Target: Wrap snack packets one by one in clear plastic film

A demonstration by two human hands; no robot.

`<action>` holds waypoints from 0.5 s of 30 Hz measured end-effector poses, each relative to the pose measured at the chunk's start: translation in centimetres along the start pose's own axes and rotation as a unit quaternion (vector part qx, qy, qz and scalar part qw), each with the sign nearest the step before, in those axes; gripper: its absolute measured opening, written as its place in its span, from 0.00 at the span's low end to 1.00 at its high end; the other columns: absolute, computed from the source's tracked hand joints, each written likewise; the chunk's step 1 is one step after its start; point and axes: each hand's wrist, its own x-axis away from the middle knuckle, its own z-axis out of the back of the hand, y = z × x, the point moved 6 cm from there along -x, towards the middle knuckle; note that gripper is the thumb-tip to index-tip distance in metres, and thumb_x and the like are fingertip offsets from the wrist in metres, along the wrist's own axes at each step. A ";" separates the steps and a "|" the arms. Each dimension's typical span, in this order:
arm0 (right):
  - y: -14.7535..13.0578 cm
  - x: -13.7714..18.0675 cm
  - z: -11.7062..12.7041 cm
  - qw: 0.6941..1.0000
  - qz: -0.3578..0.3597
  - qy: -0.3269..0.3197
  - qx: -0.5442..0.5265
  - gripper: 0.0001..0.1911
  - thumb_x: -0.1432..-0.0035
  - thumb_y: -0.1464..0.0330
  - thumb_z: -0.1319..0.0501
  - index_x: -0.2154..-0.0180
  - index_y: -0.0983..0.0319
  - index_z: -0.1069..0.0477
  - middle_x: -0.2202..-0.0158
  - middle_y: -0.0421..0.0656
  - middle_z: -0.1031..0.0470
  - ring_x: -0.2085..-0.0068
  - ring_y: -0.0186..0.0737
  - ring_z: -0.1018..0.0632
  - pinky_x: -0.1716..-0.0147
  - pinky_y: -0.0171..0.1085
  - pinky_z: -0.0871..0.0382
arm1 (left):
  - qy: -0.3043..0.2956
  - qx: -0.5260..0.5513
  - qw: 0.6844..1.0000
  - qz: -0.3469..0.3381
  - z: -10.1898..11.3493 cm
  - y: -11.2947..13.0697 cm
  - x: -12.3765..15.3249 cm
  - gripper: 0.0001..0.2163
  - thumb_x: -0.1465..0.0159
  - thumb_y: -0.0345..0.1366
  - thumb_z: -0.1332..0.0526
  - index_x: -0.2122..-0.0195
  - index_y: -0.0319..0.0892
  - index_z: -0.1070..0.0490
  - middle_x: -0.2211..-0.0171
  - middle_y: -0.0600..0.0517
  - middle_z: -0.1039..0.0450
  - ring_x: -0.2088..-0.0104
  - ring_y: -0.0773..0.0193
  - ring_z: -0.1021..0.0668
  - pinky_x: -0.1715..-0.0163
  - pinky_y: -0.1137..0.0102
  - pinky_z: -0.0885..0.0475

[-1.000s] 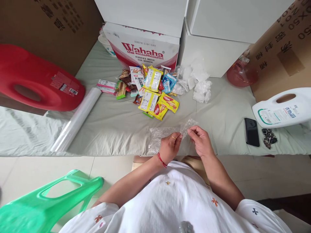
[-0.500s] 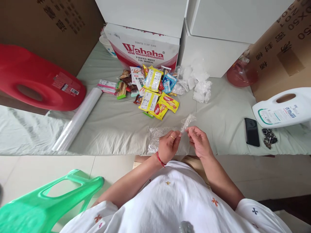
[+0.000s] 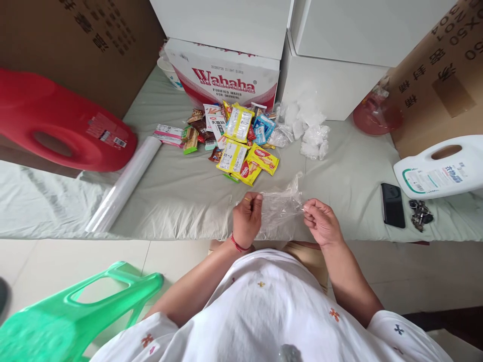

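A clear, crinkled plastic bag (image 3: pixel 279 206) is stretched between my two hands at the front edge of the cloth-covered surface. My left hand (image 3: pixel 247 216), with a ring and a red string bracelet, pinches its left side. Thumb and fingertips of my right hand (image 3: pixel 320 218) are closed on its right side. Beyond the bag lies a heap of packaged snacks, with yellow nabati wafer packs (image 3: pixel 262 158) at the front. Several crumpled clear plastic bags (image 3: pixel 311 130) are bunched to the right of the heap.
At left are a red jug (image 3: pixel 71 130) and a roll of plastic film (image 3: pixel 124 183). On the right lie a white detergent bottle (image 3: pixel 441 168), a black phone (image 3: pixel 393 205) and keys (image 3: pixel 420 215). A Wahaha carton (image 3: pixel 226 75) stands behind. A green stool (image 3: pixel 75 317) is below left.
My hands have moved apart, the left one leftward and the right one rightward. The plastic bag between them has gone from bunched up to spread out.
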 end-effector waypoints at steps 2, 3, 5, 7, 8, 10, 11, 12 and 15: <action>-0.3 0.1 1.3 1.000 -0.009 -0.002 -0.008 0.16 0.56 0.62 0.27 0.78 0.60 0.33 0.80 0.32 0.47 0.78 0.27 0.49 0.83 0.28 0.57 | 0.015 0.025 0.999 0.031 1.2 -0.6 -0.5 0.15 0.28 0.49 0.45 0.64 0.44 0.31 0.81 0.59 0.40 0.80 0.69 0.36 0.78 0.73 0.40; -0.5 0.1 2.0 1.000 -0.013 -0.001 -0.010 0.15 0.56 0.63 0.28 0.78 0.60 0.33 0.80 0.32 0.47 0.78 0.26 0.50 0.83 0.28 0.58 | 0.022 0.043 0.998 0.049 1.8 -0.8 -0.8 0.15 0.28 0.50 0.44 0.64 0.45 0.31 0.81 0.60 0.41 0.81 0.70 0.37 0.79 0.73 0.40; -1.1 0.0 3.7 1.000 -0.017 0.001 -0.012 0.15 0.57 0.64 0.29 0.79 0.60 0.34 0.80 0.32 0.46 0.79 0.25 0.52 0.83 0.27 0.60 | 0.034 0.085 0.992 0.086 2.9 -1.1 -1.1 0.15 0.29 0.51 0.43 0.65 0.45 0.32 0.82 0.61 0.43 0.83 0.70 0.39 0.82 0.74 0.41; -1.7 -0.2 5.5 1.000 -0.019 -0.002 -0.011 0.15 0.57 0.65 0.29 0.80 0.61 0.34 0.79 0.33 0.44 0.79 0.25 0.52 0.83 0.27 0.62 | 0.042 0.120 0.985 0.114 3.9 -1.2 -1.2 0.15 0.30 0.52 0.42 0.65 0.45 0.33 0.83 0.61 0.44 0.84 0.71 0.40 0.84 0.74 0.42; -2.0 -0.4 6.5 1.000 -0.020 -0.005 -0.008 0.15 0.57 0.65 0.29 0.80 0.61 0.34 0.79 0.34 0.43 0.79 0.25 0.52 0.83 0.27 0.62 | 0.047 0.134 0.982 0.122 4.4 -1.3 -1.3 0.16 0.31 0.52 0.41 0.65 0.45 0.33 0.83 0.62 0.45 0.84 0.71 0.40 0.85 0.75 0.43; -2.5 -1.2 8.3 0.999 -0.025 -0.015 0.014 0.16 0.57 0.65 0.28 0.80 0.61 0.34 0.79 0.34 0.44 0.79 0.26 0.51 0.83 0.27 0.61 | 0.052 0.146 0.980 0.125 5.2 -1.6 -1.3 0.16 0.32 0.53 0.40 0.65 0.45 0.33 0.83 0.62 0.45 0.84 0.72 0.40 0.85 0.75 0.43; -2.6 -1.7 9.0 0.999 -0.031 -0.023 0.032 0.16 0.57 0.64 0.27 0.80 0.61 0.33 0.80 0.33 0.45 0.79 0.26 0.51 0.83 0.27 0.61 | 0.049 0.147 0.980 0.126 5.4 -1.9 -1.3 0.16 0.32 0.53 0.39 0.65 0.44 0.32 0.83 0.62 0.44 0.84 0.72 0.40 0.85 0.75 0.43; -2.6 -2.4 9.6 0.997 -0.040 -0.032 0.052 0.16 0.57 0.63 0.26 0.79 0.61 0.32 0.80 0.33 0.45 0.79 0.26 0.50 0.84 0.27 0.60 | 0.042 0.143 0.980 0.130 5.4 -2.4 -1.3 0.16 0.33 0.53 0.39 0.65 0.44 0.32 0.83 0.62 0.44 0.84 0.72 0.39 0.85 0.75 0.43; -2.2 -5.2 10.3 0.992 -0.054 -0.046 0.108 0.16 0.58 0.62 0.24 0.76 0.62 0.29 0.80 0.33 0.42 0.79 0.26 0.48 0.83 0.27 0.59 | 0.014 0.105 0.984 0.140 4.7 -4.6 -1.4 0.15 0.32 0.52 0.41 0.64 0.44 0.32 0.81 0.61 0.42 0.83 0.71 0.38 0.83 0.74 0.41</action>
